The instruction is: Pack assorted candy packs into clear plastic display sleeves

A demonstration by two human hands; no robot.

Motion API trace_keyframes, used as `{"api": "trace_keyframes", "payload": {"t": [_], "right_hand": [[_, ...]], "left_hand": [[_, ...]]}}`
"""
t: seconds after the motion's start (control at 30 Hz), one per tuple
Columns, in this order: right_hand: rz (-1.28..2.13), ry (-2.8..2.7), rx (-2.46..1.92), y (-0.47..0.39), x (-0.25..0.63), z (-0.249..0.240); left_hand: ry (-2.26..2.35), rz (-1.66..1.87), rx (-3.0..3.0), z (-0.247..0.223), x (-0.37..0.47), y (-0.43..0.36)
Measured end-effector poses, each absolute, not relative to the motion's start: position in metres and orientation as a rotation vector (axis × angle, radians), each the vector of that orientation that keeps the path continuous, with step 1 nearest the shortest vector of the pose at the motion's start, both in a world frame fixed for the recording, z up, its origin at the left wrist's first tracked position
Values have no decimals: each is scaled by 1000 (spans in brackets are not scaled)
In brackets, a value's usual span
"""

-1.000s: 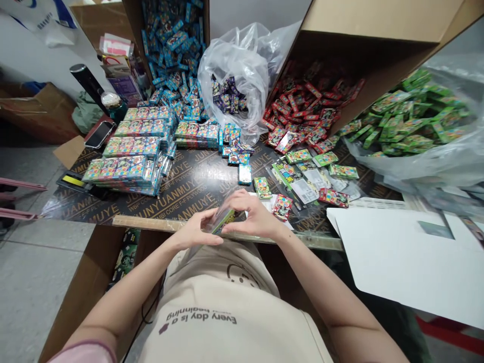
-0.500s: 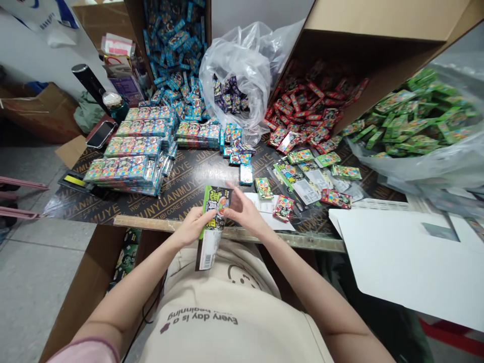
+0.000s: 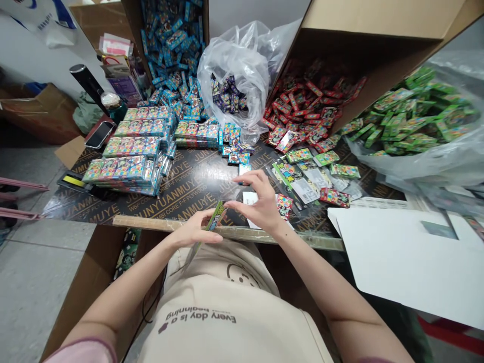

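Tilted nearly edge-on, a flat green-and-black printed packaging bag [image 3: 216,216] is gripped between the thumb and fingers of my left hand [image 3: 194,229], above the front edge of the table. My right hand [image 3: 262,201] is just to its right, thumb and fingers spread apart. The right thumb tip comes close to the bag's upper edge; I cannot tell if it touches. Beyond my right fingertips lies a small blue box [image 3: 244,169], partly hidden. A small red box [image 3: 284,204] shows behind my right hand, on white paper [image 3: 249,198].
Stacks of wrapped colourful packs [image 3: 130,147] stand at left. Behind are piles of blue boxes [image 3: 177,75], a clear bag [image 3: 247,65] of purple packets, red boxes [image 3: 302,108] and green boxes [image 3: 419,116]. More printed bags [image 3: 298,184] lie right of centre, near a white board [image 3: 401,257].
The bag has turned from facing me to nearly edge-on in my left hand. My right hand has moved right, off the bag's face, and its fingers have spread.
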State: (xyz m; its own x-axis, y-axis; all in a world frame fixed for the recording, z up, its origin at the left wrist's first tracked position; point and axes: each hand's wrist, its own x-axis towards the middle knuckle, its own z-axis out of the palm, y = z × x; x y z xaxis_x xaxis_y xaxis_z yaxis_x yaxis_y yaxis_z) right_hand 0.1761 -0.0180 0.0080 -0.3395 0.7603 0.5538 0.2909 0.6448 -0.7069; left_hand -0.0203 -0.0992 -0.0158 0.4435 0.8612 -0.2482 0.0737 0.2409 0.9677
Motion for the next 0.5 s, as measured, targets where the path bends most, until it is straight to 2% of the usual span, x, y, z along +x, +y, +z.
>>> {"api": "trace_keyframes", "payload": {"t": [0.07,0.27,0.5], "right_hand": [[608,-1930,-804,-21,175,9],[883,-2069,-735,-23,172,8],[1479,-2346,-384,-25,179,35]], "left_hand": [[967,730,1207,-16,-21,-99],[944,765,1192,-14,-19,-98],[1061,786,1246,-6,-18,-107]]}}
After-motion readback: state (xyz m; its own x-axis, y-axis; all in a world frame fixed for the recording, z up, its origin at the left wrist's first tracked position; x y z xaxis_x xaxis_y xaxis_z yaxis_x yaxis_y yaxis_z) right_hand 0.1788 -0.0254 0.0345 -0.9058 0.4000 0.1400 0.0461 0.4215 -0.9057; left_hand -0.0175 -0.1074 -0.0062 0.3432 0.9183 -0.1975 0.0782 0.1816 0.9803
